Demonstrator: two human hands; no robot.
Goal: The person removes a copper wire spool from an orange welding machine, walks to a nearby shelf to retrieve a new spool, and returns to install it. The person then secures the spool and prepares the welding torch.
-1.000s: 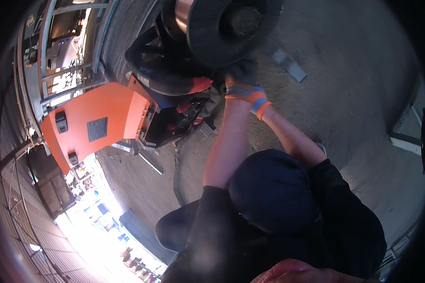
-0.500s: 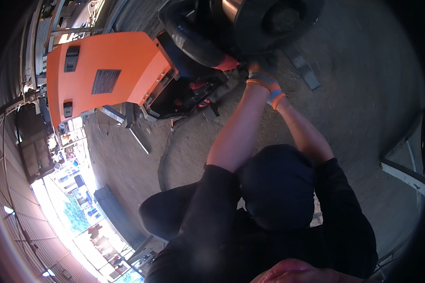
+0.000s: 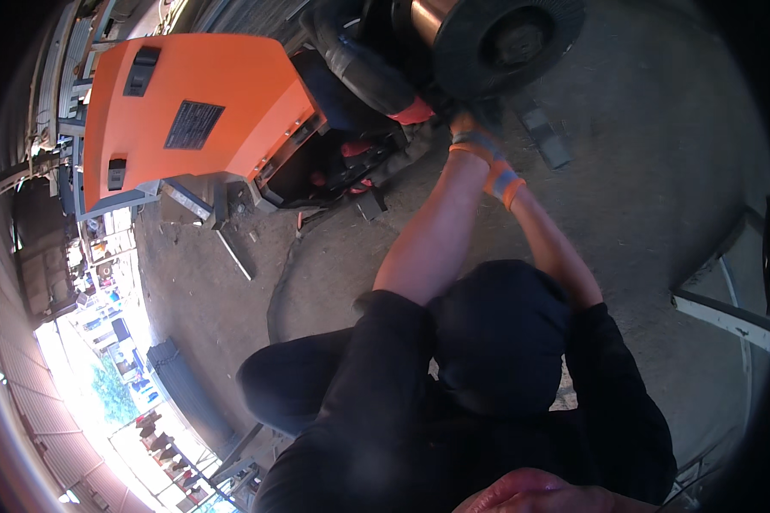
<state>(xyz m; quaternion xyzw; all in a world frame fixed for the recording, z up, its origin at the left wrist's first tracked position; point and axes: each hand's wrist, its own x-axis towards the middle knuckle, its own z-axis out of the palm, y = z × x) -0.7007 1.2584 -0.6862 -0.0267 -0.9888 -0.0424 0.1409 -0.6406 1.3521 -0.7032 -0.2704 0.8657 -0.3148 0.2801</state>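
Observation:
Both my hands wear orange and grey gloves and are close together, below a large black spool (image 3: 565, 38) wound with copper-coloured wire (image 3: 429, 19). My left hand (image 3: 472, 137) reaches into the shadow under the spool's left side; its fingers are lost in the dark. My right hand (image 3: 503, 181) lies just behind it and to the right, its fingers also hidden. Whether either hand holds anything does not show. Left of my hands, a thick dark tube-shaped part with a red end (image 3: 412, 111) slants down beside an orange machine housing (image 3: 222, 94), whose lower side shows a dark interior.
A flat metal bar (image 3: 546, 137) lies on the dirt floor right of my hands. A dark cable (image 3: 278, 291) curves across the floor on the left. Metal pieces (image 3: 188, 201) lie under the orange housing. A pale metal frame (image 3: 723, 316) stands at the right.
The view has shifted slightly, so the orange housing sits a little higher and farther left. Both hands stay below the spool, the right one slightly lower in the picture.

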